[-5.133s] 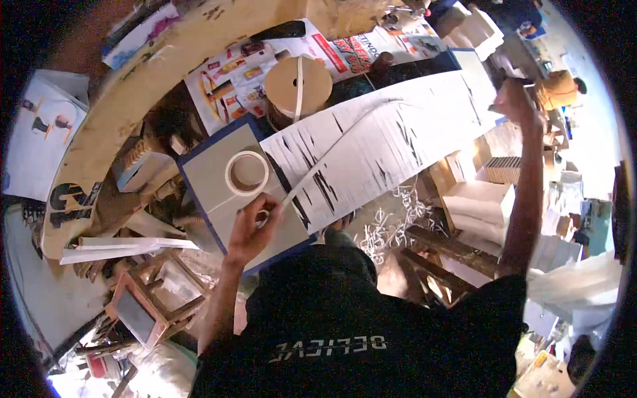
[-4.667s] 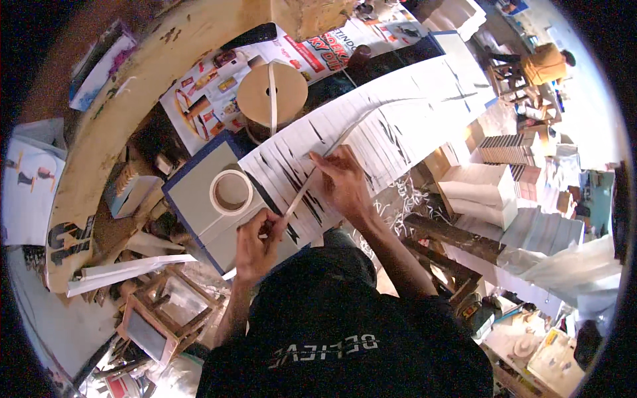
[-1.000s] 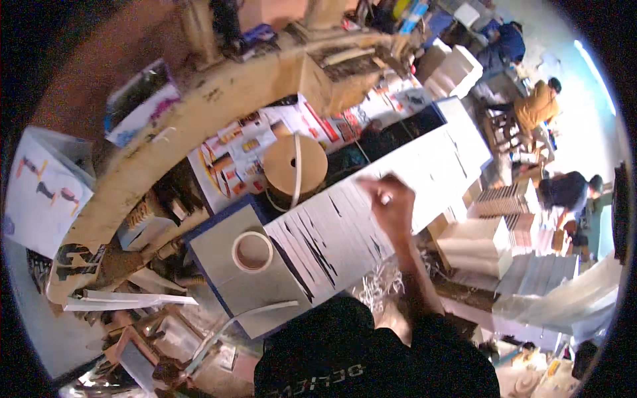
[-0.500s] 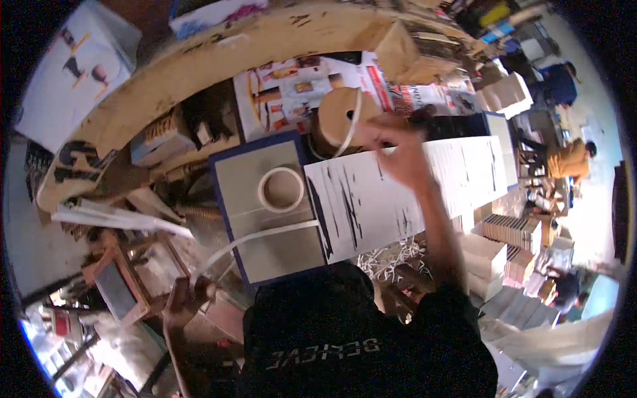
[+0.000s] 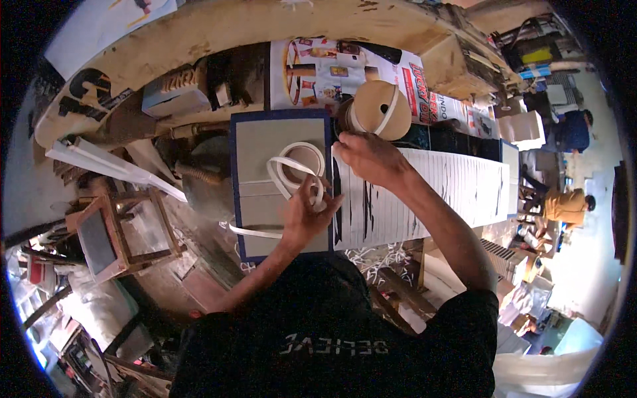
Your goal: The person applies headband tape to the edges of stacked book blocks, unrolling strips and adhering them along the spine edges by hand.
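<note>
A row of white spines with black streaks (image 5: pixel 411 199), like a stack of books, lies in front of me. At its left end is a grey board with a dark blue border (image 5: pixel 255 142), carrying a white-rimmed tape roll (image 5: pixel 320 159). My left hand (image 5: pixel 307 215) is closed over the board, with a looped white strip (image 5: pixel 273 174) between its fingers. At the stack's far left corner, my right hand (image 5: pixel 375 159) has its fingers curled together; what they pinch is hidden. Just beyond it stands a tan cardboard-faced spool (image 5: pixel 378 106) with white strip across it.
A curved wooden beam (image 5: pixel 219 36) crosses the far side, above a printed poster sheet (image 5: pixel 332 69). To the left are long white folded strips (image 5: pixel 119 167) and a wooden frame stool (image 5: pixel 126 232). White scraps (image 5: pixel 385 260) lie below the stack. Other people (image 5: pixel 567 204) are at the right.
My left hand has come from the lower left onto the board, drawing the strip into a loop. My right hand has moved left from above the stack to its corner. The view has shifted.
</note>
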Available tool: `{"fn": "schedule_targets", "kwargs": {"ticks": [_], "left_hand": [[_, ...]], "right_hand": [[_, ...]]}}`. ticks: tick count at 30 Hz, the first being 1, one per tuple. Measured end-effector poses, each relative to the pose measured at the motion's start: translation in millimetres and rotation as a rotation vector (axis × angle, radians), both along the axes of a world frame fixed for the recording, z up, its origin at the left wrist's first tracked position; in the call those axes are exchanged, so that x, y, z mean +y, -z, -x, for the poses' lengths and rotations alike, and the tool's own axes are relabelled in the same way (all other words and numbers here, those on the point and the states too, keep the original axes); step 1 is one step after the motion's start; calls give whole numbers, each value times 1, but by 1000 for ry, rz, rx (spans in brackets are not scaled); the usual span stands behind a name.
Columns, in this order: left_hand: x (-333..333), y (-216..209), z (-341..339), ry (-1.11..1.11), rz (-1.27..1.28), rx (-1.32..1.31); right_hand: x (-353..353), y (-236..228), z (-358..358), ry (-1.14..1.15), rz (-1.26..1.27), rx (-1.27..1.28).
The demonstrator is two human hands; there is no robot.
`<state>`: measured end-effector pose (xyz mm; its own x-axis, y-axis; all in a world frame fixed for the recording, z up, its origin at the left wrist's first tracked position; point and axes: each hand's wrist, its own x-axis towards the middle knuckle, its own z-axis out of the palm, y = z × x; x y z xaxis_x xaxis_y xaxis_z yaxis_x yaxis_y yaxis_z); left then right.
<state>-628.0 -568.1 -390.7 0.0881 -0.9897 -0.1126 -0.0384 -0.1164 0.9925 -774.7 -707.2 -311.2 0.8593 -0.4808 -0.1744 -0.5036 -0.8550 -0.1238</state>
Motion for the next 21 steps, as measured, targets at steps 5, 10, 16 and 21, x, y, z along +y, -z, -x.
{"fn": "schedule_targets", "kwargs": {"ticks": [5,10,16,21], "left_hand": [[3,9,3,-18,11,-106],[3,7,-1,46,-75,-115],[25,-30,-17,90,-73,-81],[36,-49,-58,202,-130,6]], "right_hand": [[-9,-5,2,-175,77,59],[-13,-3,-10,-261,29,197],[1,11,4,-7,40,-82],[-11,19,13,143,-141,-312]]}}
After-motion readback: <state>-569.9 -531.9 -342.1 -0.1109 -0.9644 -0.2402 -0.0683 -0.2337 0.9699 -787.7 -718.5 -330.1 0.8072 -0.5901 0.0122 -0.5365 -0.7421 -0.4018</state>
